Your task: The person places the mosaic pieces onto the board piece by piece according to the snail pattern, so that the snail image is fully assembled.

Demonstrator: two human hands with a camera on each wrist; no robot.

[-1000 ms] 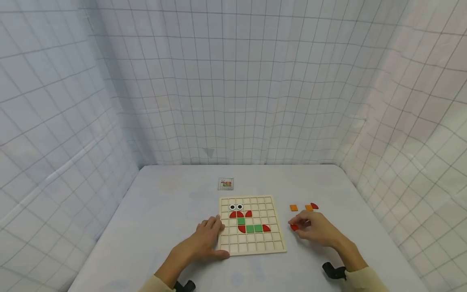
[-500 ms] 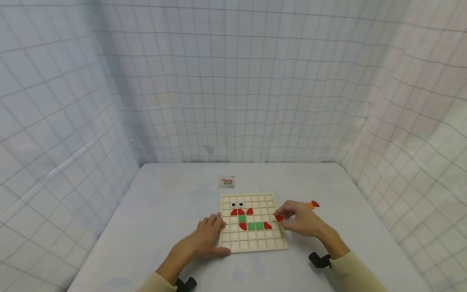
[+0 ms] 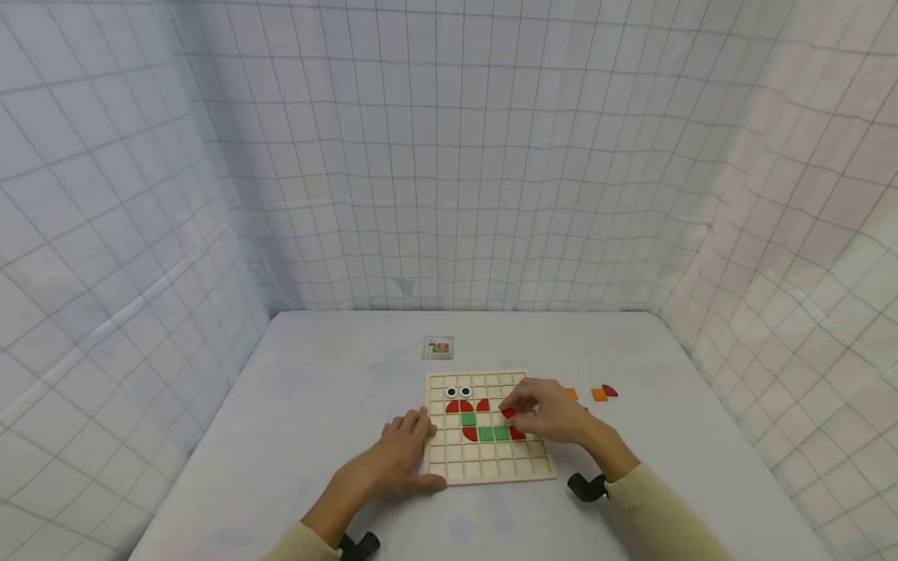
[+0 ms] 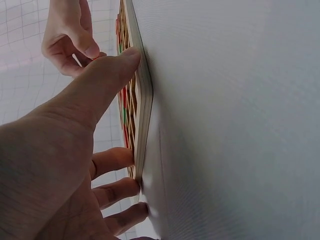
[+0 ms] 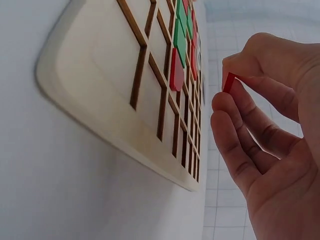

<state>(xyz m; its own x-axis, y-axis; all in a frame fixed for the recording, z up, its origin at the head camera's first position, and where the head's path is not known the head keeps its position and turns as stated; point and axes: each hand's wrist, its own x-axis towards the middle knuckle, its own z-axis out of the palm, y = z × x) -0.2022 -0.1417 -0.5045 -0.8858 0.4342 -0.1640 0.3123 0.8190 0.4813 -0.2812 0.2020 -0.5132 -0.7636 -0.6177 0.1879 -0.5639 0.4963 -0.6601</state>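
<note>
A pale wooden grid board [image 3: 456, 471] lies on the white table. On it are two round eye tiles [image 3: 458, 392], green square tiles [image 3: 493, 434] and several red quarter-circle tiles. My left hand [image 3: 394, 461] rests along the board's left edge, its thumb [image 4: 112, 67] on the near corner and the fingers spread up the side. Over the right part of the board, my right hand [image 3: 554, 411] pinches a red quarter-circle tile [image 5: 229, 83] between thumb and fingertips. In the right wrist view that tile is held up off the grid.
Right of the board lie orange square tiles [image 3: 599, 395] and a red quarter-circle tile [image 3: 609, 390], some partly behind the right hand. A small picture card [image 3: 438, 348] lies beyond the board. White gridded curtains [image 3: 449, 195] enclose the table's back and sides.
My right hand has picked up the red tile from the table right of the board and carried it left, over the grid. The left hand has stayed at the board's edge.
</note>
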